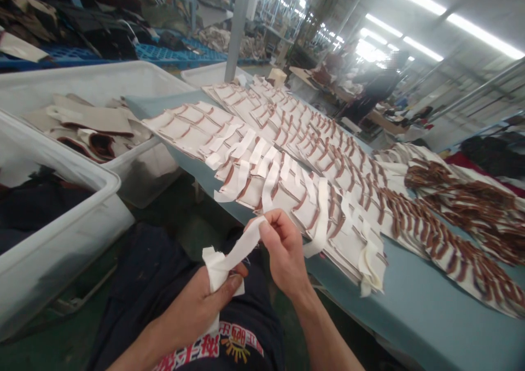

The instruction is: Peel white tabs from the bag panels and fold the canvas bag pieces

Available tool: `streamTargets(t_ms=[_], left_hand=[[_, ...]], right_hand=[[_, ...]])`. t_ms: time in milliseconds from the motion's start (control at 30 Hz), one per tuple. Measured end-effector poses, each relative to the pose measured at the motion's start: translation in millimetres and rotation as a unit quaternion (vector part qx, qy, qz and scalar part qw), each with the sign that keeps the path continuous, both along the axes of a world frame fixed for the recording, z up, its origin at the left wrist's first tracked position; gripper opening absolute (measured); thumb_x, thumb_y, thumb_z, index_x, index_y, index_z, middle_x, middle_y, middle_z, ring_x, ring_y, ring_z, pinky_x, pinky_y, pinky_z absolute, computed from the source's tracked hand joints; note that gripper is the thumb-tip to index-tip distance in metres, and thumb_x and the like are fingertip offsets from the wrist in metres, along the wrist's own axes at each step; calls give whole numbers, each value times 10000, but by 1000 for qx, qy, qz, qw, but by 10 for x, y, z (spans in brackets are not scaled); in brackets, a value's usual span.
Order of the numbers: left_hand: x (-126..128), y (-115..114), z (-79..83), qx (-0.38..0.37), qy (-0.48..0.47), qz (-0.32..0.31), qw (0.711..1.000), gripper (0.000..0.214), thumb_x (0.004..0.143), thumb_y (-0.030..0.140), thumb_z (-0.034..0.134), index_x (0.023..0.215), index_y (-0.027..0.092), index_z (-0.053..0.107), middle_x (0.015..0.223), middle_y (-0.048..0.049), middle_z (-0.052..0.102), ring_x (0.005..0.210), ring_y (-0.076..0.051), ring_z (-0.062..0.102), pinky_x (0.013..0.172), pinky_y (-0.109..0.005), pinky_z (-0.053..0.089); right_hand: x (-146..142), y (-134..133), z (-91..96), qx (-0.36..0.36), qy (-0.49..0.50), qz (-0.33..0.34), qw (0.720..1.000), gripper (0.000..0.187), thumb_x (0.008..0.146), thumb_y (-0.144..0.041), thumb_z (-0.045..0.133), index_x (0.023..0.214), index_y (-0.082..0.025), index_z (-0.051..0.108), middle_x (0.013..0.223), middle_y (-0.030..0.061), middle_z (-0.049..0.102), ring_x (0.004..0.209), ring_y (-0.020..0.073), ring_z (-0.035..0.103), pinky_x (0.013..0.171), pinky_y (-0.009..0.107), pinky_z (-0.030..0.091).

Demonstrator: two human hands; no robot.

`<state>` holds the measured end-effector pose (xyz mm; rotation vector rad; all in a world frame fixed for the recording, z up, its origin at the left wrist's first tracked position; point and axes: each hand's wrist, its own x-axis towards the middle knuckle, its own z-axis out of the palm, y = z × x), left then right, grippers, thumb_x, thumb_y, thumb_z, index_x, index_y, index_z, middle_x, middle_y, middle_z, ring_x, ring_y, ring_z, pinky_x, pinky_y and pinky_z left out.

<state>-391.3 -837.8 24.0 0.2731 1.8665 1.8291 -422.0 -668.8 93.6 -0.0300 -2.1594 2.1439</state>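
Head view: held bunched part of white strip (245, 245) clasped in left grip (205, 301), lower centre of frame; pinched its upper part in right grip (284, 248), just right of centre. Stretched strip between both, over dark clothing (135, 294), beside desk (410, 292). Saw overlapping brown-edged pale pieces (305, 215) in rows on desk, centre to right, with loose white strips (322, 215) draped over nearest row; saw pale bins (82, 240) at left.
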Motion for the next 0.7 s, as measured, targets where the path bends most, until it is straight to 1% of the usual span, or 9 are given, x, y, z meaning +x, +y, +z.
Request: streamTargets(t_ms=[100,167,233,300,400,500,567,633,700], left_hand=[[122,-35,92,-49,17,-30,998,453,999,633,504,1051,239,722,842,-30,639,789,-227,597,784,-322,519],[232,-59,176,-74,16,-13,997,444,990,642,514,1100,282,749,942,-45,698,893,-247,652,880,-327,541],[329,-96,247,-80,25,17,996,413,980,637,539,1143,335,769,1074,-43,738,1025,-262,679,1009,-327,532],[384,-153,279,-78,52,5,996,379,988,607,550,1178,371,776,1142,-35,761,1081,-266,700,1056,-319,535],[383,-275,240,-80,95,-42,991,330,980,518,618,1226,369,779,1178,-48,789,1126,-289,722,1060,-328,555],[360,-405,149,-85,131,-62,986,317,933,456,706,1219,351,795,1210,-58,798,1192,-330,704,1123,-380,517],[363,-477,97,-88,145,-72,983,310,917,447,729,1199,345,805,1206,-60,801,1181,-336,709,1131,-391,512],[381,-524,71,-97,135,-70,984,312,914,451,736,1198,341,806,1192,-58,803,1138,-323,726,1102,-375,538],[406,-537,77,-102,121,-66,985,309,934,468,704,1196,339,805,1163,-54,808,1088,-306,743,1059,-351,567]], right_hand=[[-174,93,37,-63,-27,-13,998,278,921,-465,639,807,-220,573,684,-22,629,603,128,533,573,243,445],[-296,139,9,-115,-54,-26,992,294,876,-479,668,784,-212,588,670,-23,611,599,127,526,551,235,429],[-372,139,-65,-172,-97,-38,980,304,821,-478,710,754,-207,590,649,-26,597,588,124,525,533,228,416],[-361,76,-180,-230,-158,-42,959,312,794,-475,745,744,-208,590,630,-28,603,569,124,528,517,225,404],[-169,-117,-393,-326,-280,-12,903,385,839,-575,723,837,-198,645,669,2,675,573,145,580,550,241,440],[118,-318,-567,-409,-349,71,840,656,864,-800,579,945,-162,704,781,86,754,688,216,679,676,323,522],[277,-403,-617,-438,-349,102,822,742,830,-868,564,958,-155,728,858,107,782,768,241,712,753,348,533],[380,-441,-610,-451,-341,109,818,717,776,-851,666,977,-167,746,913,93,797,805,225,720,793,328,525],[433,-450,-575,-447,-336,117,821,704,710,-799,786,1034,-174,759,1000,92,810,864,208,723,820,299,515]])
